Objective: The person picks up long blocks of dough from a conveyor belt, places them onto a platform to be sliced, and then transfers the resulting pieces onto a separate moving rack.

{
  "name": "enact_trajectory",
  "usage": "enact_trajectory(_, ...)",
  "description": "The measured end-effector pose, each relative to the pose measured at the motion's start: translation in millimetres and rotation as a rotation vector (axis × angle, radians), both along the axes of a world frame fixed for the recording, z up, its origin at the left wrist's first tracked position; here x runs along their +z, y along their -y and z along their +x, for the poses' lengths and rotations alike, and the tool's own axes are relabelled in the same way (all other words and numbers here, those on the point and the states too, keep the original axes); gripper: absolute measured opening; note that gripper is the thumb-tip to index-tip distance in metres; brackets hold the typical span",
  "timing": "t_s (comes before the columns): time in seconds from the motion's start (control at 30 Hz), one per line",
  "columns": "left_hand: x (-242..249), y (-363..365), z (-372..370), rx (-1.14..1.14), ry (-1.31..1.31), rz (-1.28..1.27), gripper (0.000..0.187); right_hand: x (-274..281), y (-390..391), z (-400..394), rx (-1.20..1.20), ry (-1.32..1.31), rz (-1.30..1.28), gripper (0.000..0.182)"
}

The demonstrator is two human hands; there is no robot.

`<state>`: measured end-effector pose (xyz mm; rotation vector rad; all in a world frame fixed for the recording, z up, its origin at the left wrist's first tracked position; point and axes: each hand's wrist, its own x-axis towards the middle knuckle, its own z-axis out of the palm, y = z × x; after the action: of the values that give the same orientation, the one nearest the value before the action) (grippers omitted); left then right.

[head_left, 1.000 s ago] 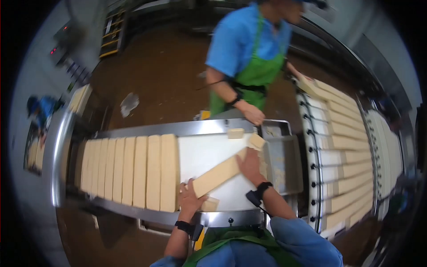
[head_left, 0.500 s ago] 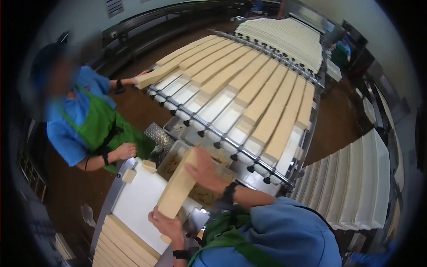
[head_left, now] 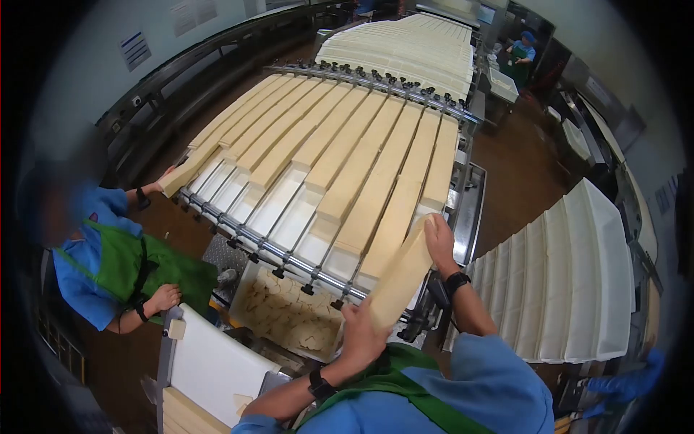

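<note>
Pale slab (head_left: 401, 278) slants over the near right corner of the laned surface (head_left: 293, 217); can't tell if it touches. Left hand (head_left: 363, 334) clamps its near end, thumb on top; right hand (head_left: 439, 242) grips the far end, fingers wrapped. Lanes around it: long slabs (head_left: 361, 163) laid side by side, near ends uneven. This one isn't flat in a lane. More slabs (head_left: 189, 416) on the side surface (head_left: 210, 343), small block (head_left: 176, 329) at its far left corner. Scraps (head_left: 289, 311) in bin (head_left: 246, 283) between. Co-worker's hand (head_left: 165, 296) beside that corner.
</note>
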<state>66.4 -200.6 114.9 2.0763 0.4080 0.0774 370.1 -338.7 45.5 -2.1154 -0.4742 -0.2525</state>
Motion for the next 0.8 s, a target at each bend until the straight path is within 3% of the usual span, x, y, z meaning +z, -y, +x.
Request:
enact_trajectory(0.07, -14.7, 13.3, 9.7, -0.036, -0.016, -0.009, 0.087, -12.4, 9.2, 19.6, 0.021, -0.049, -0.074, 0.037)
enact_trajectory(0.17, -38.8, 17.3, 25.4, -0.068, -0.099, -0.017, 0.085, -17.9, 2.5, 43.5, 0.219, 0.033, -0.417, 0.043)
enact_trajectory(0.27, -51.1, 11.9, 46.2, 0.006, -0.125, -0.083, 0.083, -5.7, -6.2, 48.4, 0.074, 0.095, -0.576, 0.042)
enact_trajectory(0.4, -60.3, 26.0, 77.1, 0.187, -0.089, -0.21, 0.077, 8.1, 1.1, 32.1, -0.05, 0.327, -0.411, 0.045)
enact_trajectory(0.53, -63.2, 34.3, 86.4, 0.225, -0.049, -0.222, 0.076, -8.5, 26.8, -16.3, 0.26, 0.172, -0.287, 0.055)
enact_trajectory(0.67, -66.7, 31.7, 83.4, 0.175, -0.002, -0.237, 0.079, 22.2, 38.3, -93.2, 0.697, -0.092, -0.51, 0.074)
enact_trajectory(0.8, -72.9, 31.3, 82.4, 0.131, 0.048, -0.158, 0.081, 20.8, 43.0, -114.1, 0.694, 0.022, -0.606, 0.077)
